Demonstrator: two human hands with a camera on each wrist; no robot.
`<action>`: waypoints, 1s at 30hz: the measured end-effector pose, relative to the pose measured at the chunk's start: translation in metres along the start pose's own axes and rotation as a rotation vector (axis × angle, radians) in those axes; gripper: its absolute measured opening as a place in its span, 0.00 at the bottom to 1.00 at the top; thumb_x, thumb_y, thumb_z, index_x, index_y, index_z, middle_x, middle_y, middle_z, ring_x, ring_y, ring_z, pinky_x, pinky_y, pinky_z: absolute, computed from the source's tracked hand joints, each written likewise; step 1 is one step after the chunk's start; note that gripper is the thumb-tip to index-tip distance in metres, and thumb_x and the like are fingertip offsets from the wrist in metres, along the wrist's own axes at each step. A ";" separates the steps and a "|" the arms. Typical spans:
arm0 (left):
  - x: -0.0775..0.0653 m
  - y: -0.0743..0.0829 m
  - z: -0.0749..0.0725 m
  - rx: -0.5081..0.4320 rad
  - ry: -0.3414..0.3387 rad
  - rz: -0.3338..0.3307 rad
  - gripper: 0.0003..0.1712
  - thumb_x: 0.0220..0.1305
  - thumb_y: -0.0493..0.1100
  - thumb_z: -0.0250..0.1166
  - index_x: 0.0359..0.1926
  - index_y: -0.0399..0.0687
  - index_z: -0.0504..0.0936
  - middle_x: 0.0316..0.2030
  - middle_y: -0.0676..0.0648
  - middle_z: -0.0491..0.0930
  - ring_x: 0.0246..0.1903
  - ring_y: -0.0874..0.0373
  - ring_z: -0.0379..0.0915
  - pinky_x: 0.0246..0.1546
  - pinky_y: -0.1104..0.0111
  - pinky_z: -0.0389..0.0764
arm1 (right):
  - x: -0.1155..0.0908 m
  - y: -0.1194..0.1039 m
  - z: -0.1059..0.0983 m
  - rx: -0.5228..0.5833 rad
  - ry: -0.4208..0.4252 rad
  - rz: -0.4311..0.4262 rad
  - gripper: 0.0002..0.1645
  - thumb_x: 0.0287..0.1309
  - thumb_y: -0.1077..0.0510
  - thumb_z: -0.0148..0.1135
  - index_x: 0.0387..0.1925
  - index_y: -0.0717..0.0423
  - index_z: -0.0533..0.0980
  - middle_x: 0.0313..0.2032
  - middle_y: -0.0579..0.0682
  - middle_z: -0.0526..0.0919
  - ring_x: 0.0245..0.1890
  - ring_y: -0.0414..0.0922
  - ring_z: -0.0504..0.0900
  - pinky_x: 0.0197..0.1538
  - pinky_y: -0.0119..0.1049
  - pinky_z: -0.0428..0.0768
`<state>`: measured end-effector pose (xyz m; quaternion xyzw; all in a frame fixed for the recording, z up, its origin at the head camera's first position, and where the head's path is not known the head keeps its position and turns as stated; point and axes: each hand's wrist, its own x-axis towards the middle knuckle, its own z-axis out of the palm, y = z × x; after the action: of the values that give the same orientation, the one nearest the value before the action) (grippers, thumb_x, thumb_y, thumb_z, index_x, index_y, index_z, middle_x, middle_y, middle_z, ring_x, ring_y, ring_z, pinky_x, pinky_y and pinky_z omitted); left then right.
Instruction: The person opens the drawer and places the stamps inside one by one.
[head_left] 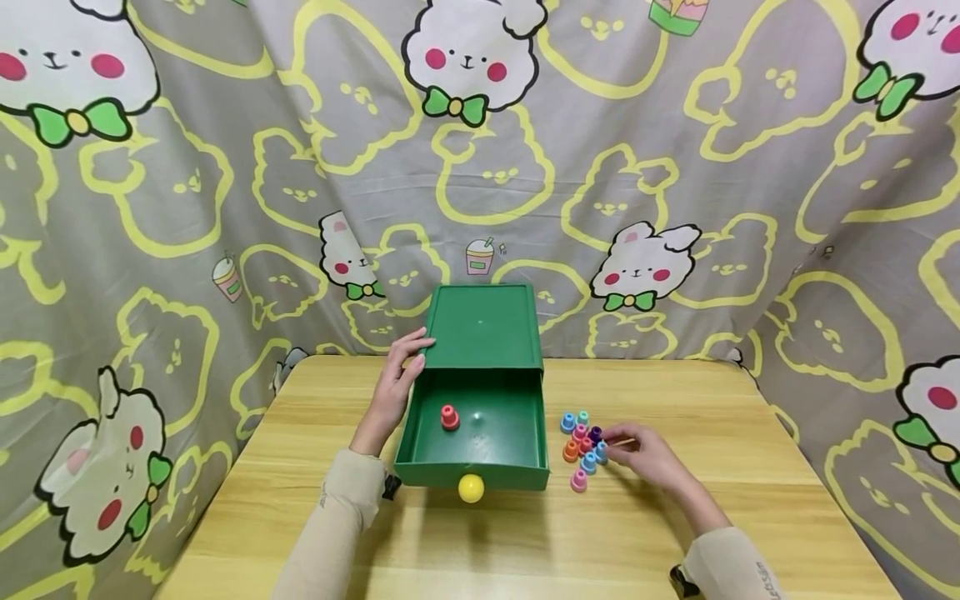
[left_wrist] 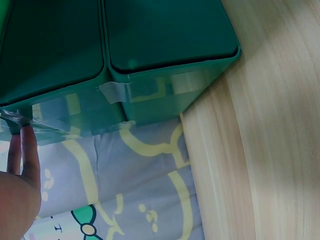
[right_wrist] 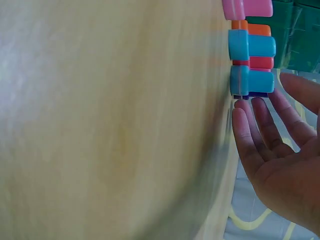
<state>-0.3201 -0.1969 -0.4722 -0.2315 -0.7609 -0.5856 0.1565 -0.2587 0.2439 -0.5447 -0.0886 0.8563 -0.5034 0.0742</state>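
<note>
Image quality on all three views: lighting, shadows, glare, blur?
Head: fairly even light, mostly sharp, soft shadow on the table below the drawer; left wrist: box dark on its upper face, reflections on its glossy side; right wrist: table grain smeared, pale sheen at left, curved shadow toward the bottom, right hand and blue pieces clearer.

A hand can reach down into the open drawer (head_left: 498,446), but a red cup (head_left: 449,418) stands in its left half, and the green box (head_left: 483,327) blocks the way from behind. The left hand (head_left: 395,385) blocks the box's left side. Little cups (head_left: 586,446) and the right hand (head_left: 647,456) crowd the drawer's right. There's room by the back right corner of the desk (head_left: 712,400) and its left edge.
</note>
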 end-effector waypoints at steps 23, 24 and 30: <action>-0.001 -0.001 0.000 0.004 -0.002 0.006 0.19 0.81 0.40 0.51 0.66 0.48 0.77 0.76 0.49 0.62 0.69 0.53 0.62 0.70 0.43 0.60 | 0.009 0.007 0.011 -0.118 0.019 0.018 0.13 0.57 0.68 0.71 0.46 0.63 0.84 0.35 0.51 0.84 0.37 0.45 0.79 0.39 0.31 0.78; -0.001 -0.002 0.000 0.004 -0.003 0.010 0.19 0.81 0.40 0.51 0.66 0.47 0.77 0.76 0.48 0.62 0.69 0.52 0.62 0.70 0.43 0.60 | 0.009 0.007 0.011 -0.121 0.020 0.015 0.12 0.58 0.68 0.71 0.45 0.63 0.84 0.35 0.51 0.84 0.37 0.44 0.79 0.39 0.31 0.78; 0.000 -0.001 0.000 -0.006 -0.004 0.014 0.19 0.80 0.40 0.51 0.66 0.47 0.77 0.76 0.47 0.62 0.69 0.53 0.62 0.69 0.43 0.60 | 0.008 0.006 0.009 -0.140 0.048 0.017 0.11 0.58 0.64 0.73 0.44 0.60 0.84 0.37 0.51 0.86 0.37 0.44 0.81 0.41 0.32 0.79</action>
<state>-0.3203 -0.1971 -0.4729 -0.2386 -0.7578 -0.5864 0.1581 -0.2653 0.2369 -0.5545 -0.0745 0.8915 -0.4438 0.0516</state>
